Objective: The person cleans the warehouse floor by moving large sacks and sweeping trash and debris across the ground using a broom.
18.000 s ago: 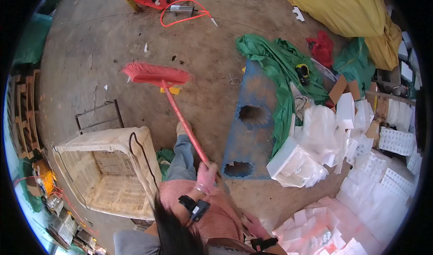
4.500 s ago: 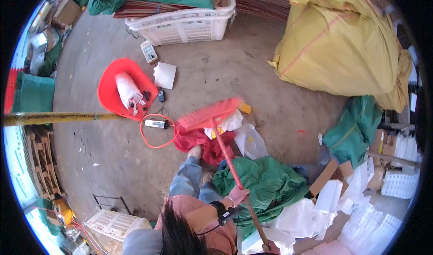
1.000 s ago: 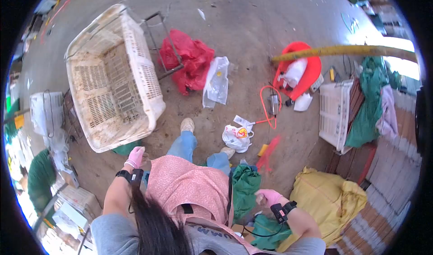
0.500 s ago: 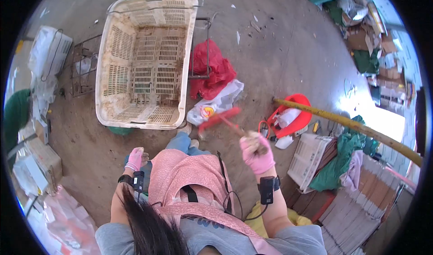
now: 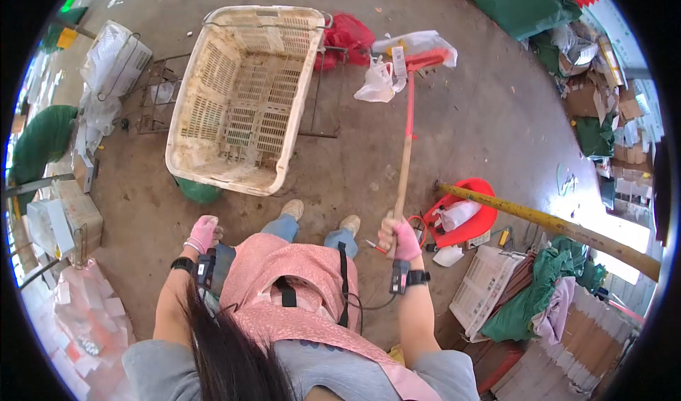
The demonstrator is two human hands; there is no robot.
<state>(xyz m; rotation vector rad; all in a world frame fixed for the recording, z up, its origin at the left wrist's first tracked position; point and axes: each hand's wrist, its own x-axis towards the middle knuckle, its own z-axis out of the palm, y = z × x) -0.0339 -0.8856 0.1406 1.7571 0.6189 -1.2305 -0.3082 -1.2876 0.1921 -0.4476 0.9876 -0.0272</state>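
My right hand (image 5: pixel 402 239), in a pink glove with bare fingertips, is closed around the wooden shaft of a long-handled tool (image 5: pixel 406 145). The tool points away from me, its upper shaft red and its crosswise red head (image 5: pixel 427 59) blurred. That head lies against or over white plastic bags (image 5: pixel 379 81) on the floor; exact contact is hard to see. My left hand (image 5: pixel 204 234), gloved the same way, hangs beside my pink apron (image 5: pixel 277 259) with fingers curled and nothing visible in them. A large dirty cream plastic crate (image 5: pixel 181 163) stands in front of me.
Red netting or bag (image 5: pixel 347 35) lies behind the crate's right side. A yellow pole (image 5: pixel 539 220) crosses on the right above a red plastic scoop-shaped container (image 5: pixel 479 220). A white crate (image 5: pixel 482 294) and green cloth (image 5: pixel 521 316) lie nearer. Bags and boxes line the left.
My right hand has swung the tool outward, and its head is farther from me. The white bags and red material are farther away too. The view has shifted; my left hand stays low and curled.
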